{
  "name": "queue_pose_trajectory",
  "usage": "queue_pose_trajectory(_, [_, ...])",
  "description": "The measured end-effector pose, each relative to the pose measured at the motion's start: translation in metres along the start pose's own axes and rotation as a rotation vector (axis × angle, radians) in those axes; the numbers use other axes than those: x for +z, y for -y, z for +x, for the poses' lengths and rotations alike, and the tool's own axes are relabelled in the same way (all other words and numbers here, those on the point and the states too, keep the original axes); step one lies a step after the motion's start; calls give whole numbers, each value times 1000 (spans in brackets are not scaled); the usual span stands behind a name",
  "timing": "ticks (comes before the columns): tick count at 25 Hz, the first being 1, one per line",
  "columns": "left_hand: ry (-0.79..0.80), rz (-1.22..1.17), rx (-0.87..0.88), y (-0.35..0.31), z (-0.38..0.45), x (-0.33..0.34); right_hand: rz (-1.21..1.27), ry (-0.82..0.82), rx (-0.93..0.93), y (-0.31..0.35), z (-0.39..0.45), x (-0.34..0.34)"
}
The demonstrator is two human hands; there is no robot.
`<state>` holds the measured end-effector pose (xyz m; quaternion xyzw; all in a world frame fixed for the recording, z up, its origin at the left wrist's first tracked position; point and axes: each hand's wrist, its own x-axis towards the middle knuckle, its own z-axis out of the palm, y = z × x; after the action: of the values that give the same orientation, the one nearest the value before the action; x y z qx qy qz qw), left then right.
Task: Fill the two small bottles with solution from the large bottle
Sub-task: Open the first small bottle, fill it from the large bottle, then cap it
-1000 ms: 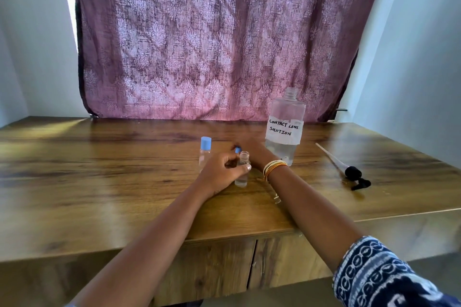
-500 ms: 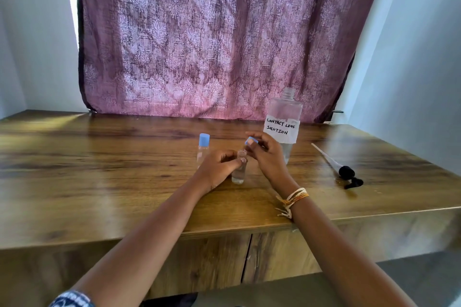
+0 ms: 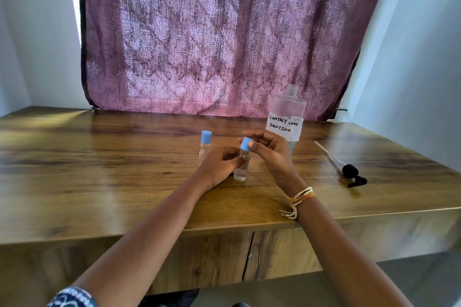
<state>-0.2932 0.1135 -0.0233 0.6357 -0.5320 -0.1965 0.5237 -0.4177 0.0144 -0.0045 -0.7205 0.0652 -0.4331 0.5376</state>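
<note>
A small clear bottle [image 3: 240, 172] stands upright on the wooden table [image 3: 99, 177], and my left hand [image 3: 219, 164] grips it by its upper part. My right hand [image 3: 270, 153] pinches a blue cap [image 3: 245, 144] just above that bottle's mouth. A second small bottle [image 3: 205, 147] with a blue cap on stands just behind my left hand. The large clear bottle [image 3: 287, 119], uncapped and labelled "Contact Lens Solution", stands behind my right hand.
A black pump head with a long white tube [image 3: 346, 169] lies on the table to the right. A purple patterned curtain [image 3: 212, 32] hangs behind the table. The table's front edge runs just below my forearms.
My right hand has come from behind the small bottle with the blue cap and now holds it above the bottle's mouth. My left hand stays on the bottle.
</note>
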Motion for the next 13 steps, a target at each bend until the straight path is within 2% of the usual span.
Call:
queue_pose_trajectory(4, [-6, 27, -6, -1, 0, 0, -44, 31, 16, 1, -2, 1])
queue_pose_trajectory(11, [-34, 40, 73, -2, -2, 1, -118, -30, 66, 0, 0, 5])
queue_pose_trajectory(13, [-39, 34, 78, -1, -2, 1, -92, 12, 93, 0, 0, 4])
